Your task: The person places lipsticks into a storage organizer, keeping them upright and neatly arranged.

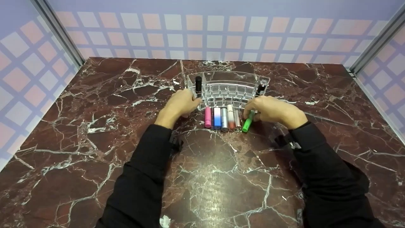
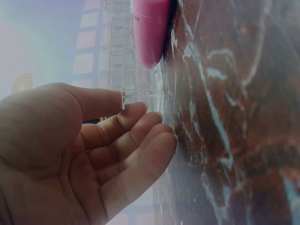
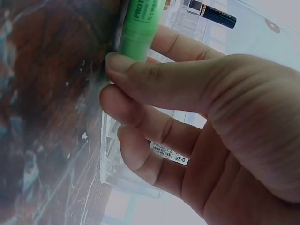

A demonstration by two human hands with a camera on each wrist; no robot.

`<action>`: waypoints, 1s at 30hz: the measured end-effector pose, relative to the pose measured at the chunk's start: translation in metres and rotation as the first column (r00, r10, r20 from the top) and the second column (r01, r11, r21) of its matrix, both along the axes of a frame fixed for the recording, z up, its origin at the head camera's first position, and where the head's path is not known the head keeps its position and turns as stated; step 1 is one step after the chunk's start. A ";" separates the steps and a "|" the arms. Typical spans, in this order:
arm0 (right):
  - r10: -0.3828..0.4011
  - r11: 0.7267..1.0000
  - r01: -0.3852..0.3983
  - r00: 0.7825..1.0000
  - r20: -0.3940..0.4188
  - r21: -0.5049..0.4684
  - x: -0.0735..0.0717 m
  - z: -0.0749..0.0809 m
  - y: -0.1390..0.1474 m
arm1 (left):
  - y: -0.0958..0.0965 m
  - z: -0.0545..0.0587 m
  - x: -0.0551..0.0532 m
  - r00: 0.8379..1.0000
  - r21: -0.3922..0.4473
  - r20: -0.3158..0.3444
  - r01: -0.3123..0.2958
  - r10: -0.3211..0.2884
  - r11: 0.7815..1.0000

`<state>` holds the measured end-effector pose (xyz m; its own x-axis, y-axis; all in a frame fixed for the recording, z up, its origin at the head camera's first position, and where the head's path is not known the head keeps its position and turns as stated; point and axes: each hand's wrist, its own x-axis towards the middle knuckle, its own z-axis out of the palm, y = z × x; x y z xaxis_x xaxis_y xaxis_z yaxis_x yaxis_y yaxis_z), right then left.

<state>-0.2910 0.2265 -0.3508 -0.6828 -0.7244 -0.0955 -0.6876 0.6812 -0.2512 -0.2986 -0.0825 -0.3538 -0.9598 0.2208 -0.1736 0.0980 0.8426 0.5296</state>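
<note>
A clear stepped organizer [image 1: 232, 83] stands towards the back of the table. My left hand [image 1: 180, 104] is at its front left corner, thumb and curled fingertips holding that corner in the left wrist view. Between thumb and index finger my right hand [image 1: 269, 109] pinches a green lip balm tube [image 3: 140, 28], tilted low over the table by the organizer's front right. Left of it lie a pink tube [image 1: 207, 117], a blue-and-white tube [image 1: 217, 118], a silver tube [image 1: 224, 120], a white-and-rust tube [image 1: 230, 117] and a clear-and-brown tube [image 1: 238, 118].
A black lipstick tube [image 1: 198, 85] stands upright in the organizer's left end, and another black tube [image 1: 261, 88] leans in its right end. The marbled table [image 1: 110, 142] meets checkered panels [image 1: 190, 38] at the back and sides.
</note>
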 end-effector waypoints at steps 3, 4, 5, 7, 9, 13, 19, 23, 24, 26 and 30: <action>-0.005 1.000 0.005 1.000 0.010 -0.023 0.001 0.003 0.003 | 0.000 0.000 0.000 1.000 0.006 0.003 -0.001 0.001 1.000; -0.009 0.999 0.010 1.000 0.015 -0.034 0.001 0.005 0.004 | 0.000 0.000 0.000 1.000 0.008 0.004 -0.001 0.001 1.000; -0.012 0.999 0.013 1.000 0.019 -0.044 0.001 0.006 0.005 | 0.001 -0.001 -0.001 1.000 0.007 0.003 -0.002 0.002 1.000; -0.012 0.997 0.013 1.000 0.019 -0.071 0.002 0.009 0.007 | 0.001 -0.001 -0.002 1.000 -0.003 -0.005 -0.001 0.001 1.000; -0.006 0.995 0.005 1.000 -0.003 -0.103 0.001 0.011 0.009 | 0.001 -0.002 -0.002 1.000 -0.017 -0.021 0.001 -0.001 1.000; 0.001 0.988 -0.011 0.998 -0.066 -0.157 -0.001 0.014 0.010 | 0.001 -0.001 -0.003 0.998 -0.037 -0.060 0.002 -0.004 0.999; -0.013 0.982 -0.008 0.994 -0.111 -0.189 0.000 0.016 0.009 | 0.003 0.000 -0.002 0.994 -0.027 -0.106 -0.004 0.001 1.000; -0.028 0.981 0.000 0.990 -0.141 -0.193 0.000 0.015 0.008 | 0.005 0.003 0.000 0.990 -0.020 -0.141 0.013 -0.016 1.000; -0.026 0.981 -0.004 0.989 -0.148 -0.195 0.000 0.015 0.008 | 0.006 0.004 0.001 0.989 -0.008 -0.146 0.026 -0.027 1.000; -0.024 0.980 -0.008 0.987 -0.158 -0.200 0.000 0.014 0.007 | 0.008 0.007 0.003 0.986 0.023 -0.153 0.070 -0.066 0.997; -0.019 0.977 -0.017 0.986 -0.164 -0.214 0.001 0.014 0.003 | 0.015 0.011 0.008 0.963 0.079 -0.180 0.217 -0.201 0.973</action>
<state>-0.2901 0.2299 -0.3371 -0.6769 -0.7148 0.1753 -0.7308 0.6246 -0.2752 -0.2911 -0.0676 -0.3425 -0.9039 0.4273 0.0197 0.3617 0.7390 0.5684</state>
